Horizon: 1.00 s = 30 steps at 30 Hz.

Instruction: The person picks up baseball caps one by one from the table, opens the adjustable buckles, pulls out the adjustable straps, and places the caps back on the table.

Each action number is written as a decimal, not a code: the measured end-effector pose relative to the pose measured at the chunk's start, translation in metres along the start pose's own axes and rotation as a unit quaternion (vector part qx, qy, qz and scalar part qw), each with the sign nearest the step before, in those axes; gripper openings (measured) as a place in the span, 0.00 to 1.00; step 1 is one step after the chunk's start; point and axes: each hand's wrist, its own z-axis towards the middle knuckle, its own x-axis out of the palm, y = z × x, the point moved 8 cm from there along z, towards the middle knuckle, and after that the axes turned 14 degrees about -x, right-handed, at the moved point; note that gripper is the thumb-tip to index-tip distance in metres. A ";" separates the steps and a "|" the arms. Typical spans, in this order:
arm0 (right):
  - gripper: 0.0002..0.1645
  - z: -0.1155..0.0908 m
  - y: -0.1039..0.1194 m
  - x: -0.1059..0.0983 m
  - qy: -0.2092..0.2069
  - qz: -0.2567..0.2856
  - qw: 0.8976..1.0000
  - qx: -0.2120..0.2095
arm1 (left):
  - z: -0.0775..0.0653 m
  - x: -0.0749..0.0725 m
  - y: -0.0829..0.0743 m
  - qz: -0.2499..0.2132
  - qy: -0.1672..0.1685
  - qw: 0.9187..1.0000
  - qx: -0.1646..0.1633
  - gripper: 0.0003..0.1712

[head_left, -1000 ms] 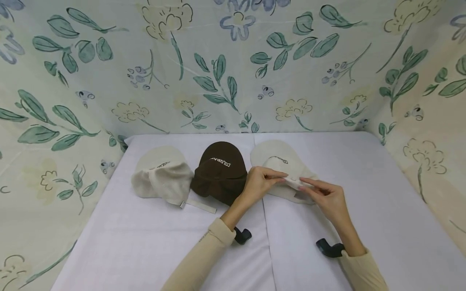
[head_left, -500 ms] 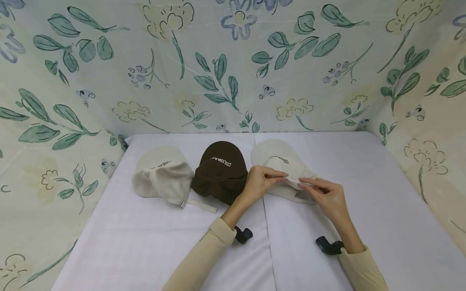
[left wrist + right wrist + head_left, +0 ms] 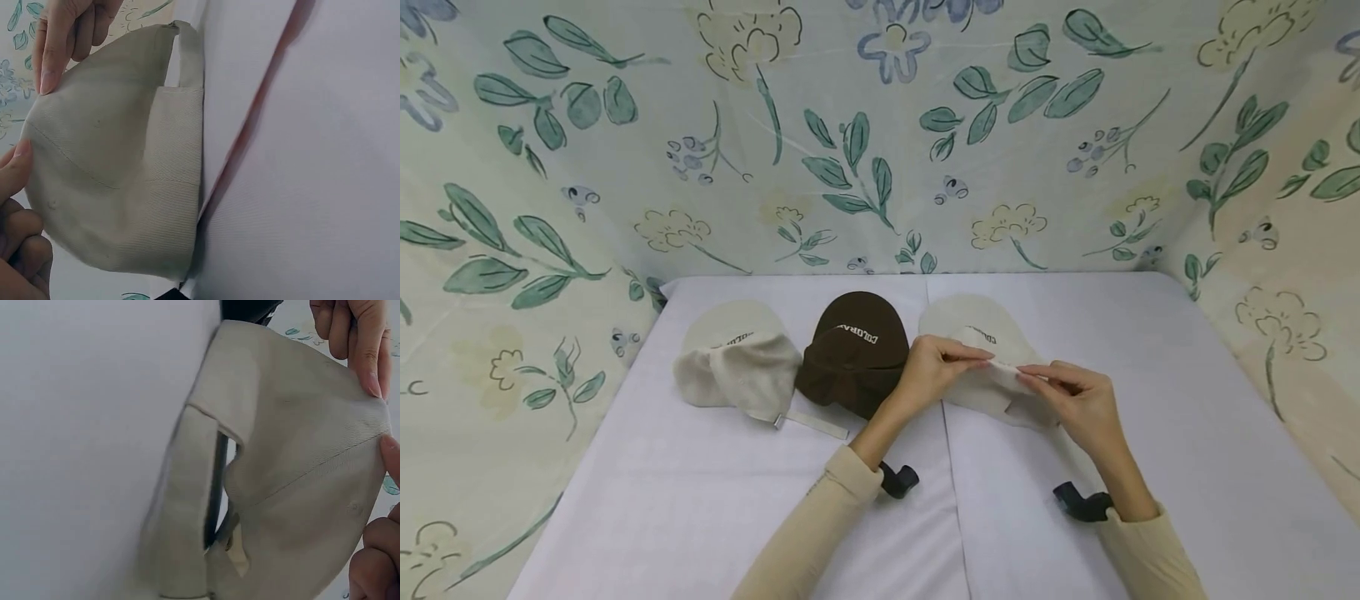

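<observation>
Pinching the pale cap (image 3: pixel 966 314) with the left hand (image 3: pixel 929 367) and the right hand (image 3: pixel 1080 402), gripping one raised fold of its fabric between thumb and fingers at two spots near each other. Resting that cap on the white-clothed table (image 3: pixel 685 508), close to the far edge and right of its middle. Showing, in the right wrist view, a band (image 3: pixel 181 506) bordering a gap along the cap's rim. Hiding, with the left wrist, part of a dark brown cap (image 3: pixel 852 340) lettered in white, lying just left of the far edge's middle. Having beside it, toward the far left corner, a cream cap (image 3: pixel 733 321) trailing a loose strap (image 3: pixel 818 424) rightward. Wearing beige sleeves (image 3: pixel 820 521) and black devices (image 3: pixel 1081 502) at both wrists. Facing a floral cloth (image 3: pixel 850 242) hanging beyond the far edge.
</observation>
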 end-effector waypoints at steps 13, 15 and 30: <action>0.17 0.030 0.044 -0.002 -0.028 0.011 0.994 -0.109 | -0.006 -0.024 -0.027 -0.095 0.037 0.995 0.007 0.08; 0.17 0.034 0.050 -0.002 -0.031 0.010 0.993 -0.118 | -0.008 -0.028 -0.031 -0.102 0.040 0.994 0.009 0.08; 0.14 0.064 0.113 0.002 -0.082 0.003 0.980 -0.184 | -0.017 -0.057 -0.070 -0.155 0.037 0.985 0.065 0.08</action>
